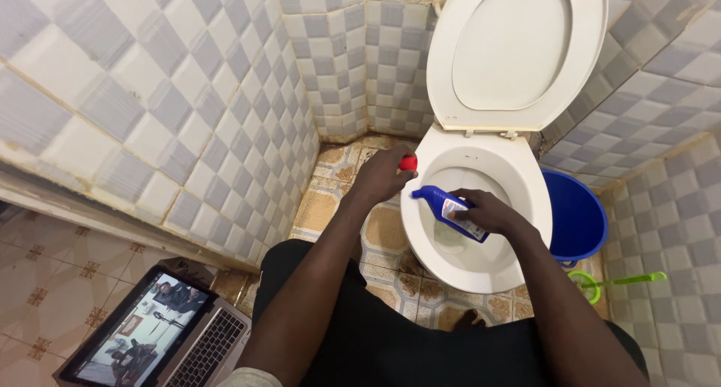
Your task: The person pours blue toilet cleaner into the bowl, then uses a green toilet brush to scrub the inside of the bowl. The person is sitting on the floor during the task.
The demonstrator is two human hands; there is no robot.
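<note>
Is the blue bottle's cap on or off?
Off. The right hand holds the blue bottle tipped over the toilet bowl, bare nozzle showing; the left hand holds the red cap.

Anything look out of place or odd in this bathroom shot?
Yes: an open laptop with its screen lit sits on the floor tiles at lower left, an odd spot near the toilet. Grout on the tiled wall looks stained.
</note>
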